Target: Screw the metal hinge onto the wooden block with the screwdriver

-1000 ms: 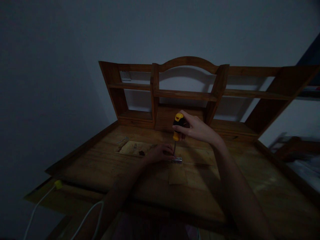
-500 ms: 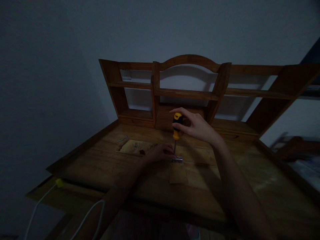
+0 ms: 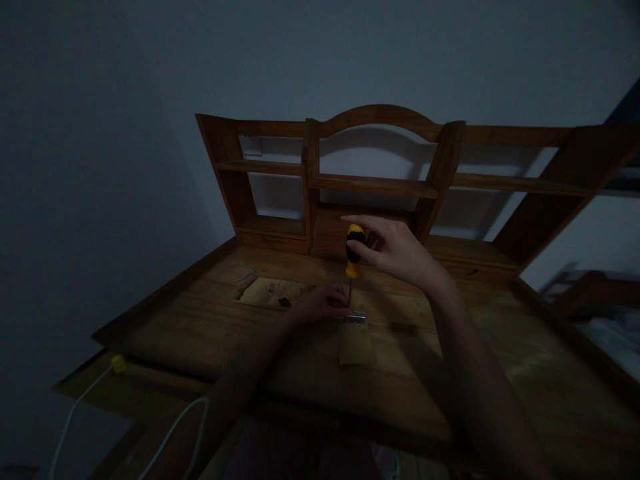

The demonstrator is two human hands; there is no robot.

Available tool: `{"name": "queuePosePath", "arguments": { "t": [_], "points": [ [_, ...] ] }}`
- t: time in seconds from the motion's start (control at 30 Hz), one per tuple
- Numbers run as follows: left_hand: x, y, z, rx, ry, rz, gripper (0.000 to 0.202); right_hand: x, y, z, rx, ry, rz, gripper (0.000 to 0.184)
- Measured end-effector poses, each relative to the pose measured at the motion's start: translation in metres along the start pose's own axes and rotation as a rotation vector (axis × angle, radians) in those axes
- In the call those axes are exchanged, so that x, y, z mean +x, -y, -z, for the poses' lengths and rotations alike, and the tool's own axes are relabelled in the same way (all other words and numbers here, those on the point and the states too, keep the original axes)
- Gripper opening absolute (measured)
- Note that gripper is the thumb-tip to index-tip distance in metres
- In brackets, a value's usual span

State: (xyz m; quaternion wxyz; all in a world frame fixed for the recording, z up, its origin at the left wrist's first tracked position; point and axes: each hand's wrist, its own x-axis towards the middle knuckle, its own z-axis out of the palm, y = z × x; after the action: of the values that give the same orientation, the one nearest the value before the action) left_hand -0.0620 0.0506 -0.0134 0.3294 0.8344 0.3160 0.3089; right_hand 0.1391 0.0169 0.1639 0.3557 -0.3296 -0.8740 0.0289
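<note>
My right hand (image 3: 393,247) is closed round the yellow and black handle of a screwdriver (image 3: 353,269), which stands nearly upright, its shaft pointing down. Below it lies a small shiny metal hinge (image 3: 356,318), at the edge of a small wooden piece (image 3: 356,345) on the desk. The screwdriver's tip is at the hinge's left part. My left hand (image 3: 320,304) rests low beside the hinge, fingertips pinched together close to the tip. Whatever is between those fingertips is too dark and small to make out.
Behind the hands a wooden shelf unit (image 3: 373,185) stands on the desk top (image 3: 210,340) against the wall. Left of my left hand is a pale recessed patch (image 3: 265,292), with thin metal pieces (image 3: 245,275) beyond it. A white cord (image 3: 75,407) with a yellow end hangs at the front left.
My right hand has shifted slightly on the screwdriver's handle, its fingers a little differently placed. My left hand and the hinge stay nearly in place. The view has tilted slightly.
</note>
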Motion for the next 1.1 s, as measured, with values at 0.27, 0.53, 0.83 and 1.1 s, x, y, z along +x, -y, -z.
{"name": "queuePosePath", "arguments": {
  "t": [0.27,0.53,0.83,1.1],
  "points": [
    [0.001,0.013,-0.004,-0.014,0.008,-0.046,0.023,-0.003,0.005,0.005,-0.087,0.021,-0.029,0.046],
    [0.002,0.01,-0.002,-0.002,0.039,-0.026,0.025,-0.002,0.002,0.005,-0.085,-0.002,0.001,0.042],
    [0.001,0.01,-0.002,0.018,0.018,-0.056,0.024,-0.003,0.001,0.006,-0.158,-0.017,-0.023,0.045],
    [0.001,0.01,-0.002,-0.019,0.004,-0.055,0.024,-0.002,0.001,0.007,-0.137,-0.022,0.007,0.042]
  ]
}}
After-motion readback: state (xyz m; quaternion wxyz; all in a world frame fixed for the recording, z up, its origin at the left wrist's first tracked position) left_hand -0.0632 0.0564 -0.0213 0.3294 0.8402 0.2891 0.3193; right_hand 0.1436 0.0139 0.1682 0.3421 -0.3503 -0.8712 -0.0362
